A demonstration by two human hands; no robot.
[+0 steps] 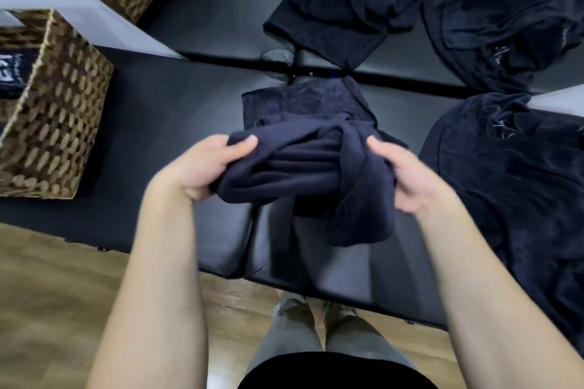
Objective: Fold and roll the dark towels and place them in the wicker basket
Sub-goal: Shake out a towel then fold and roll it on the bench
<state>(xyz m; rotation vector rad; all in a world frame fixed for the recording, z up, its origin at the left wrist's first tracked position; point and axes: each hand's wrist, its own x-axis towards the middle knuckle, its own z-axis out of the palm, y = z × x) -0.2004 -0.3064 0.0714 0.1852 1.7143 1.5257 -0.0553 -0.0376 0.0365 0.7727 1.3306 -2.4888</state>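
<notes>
Both hands — left hand (205, 164), right hand (407, 177) — grip the bunched dark towel (309, 167) by its ends; soft, floppy, light — support the sagging middle.

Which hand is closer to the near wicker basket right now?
Left. The left hand grips the towel end on the side facing the basket; the right hand grips the towel's far end, with the whole bundle between it and the basket.
</notes>
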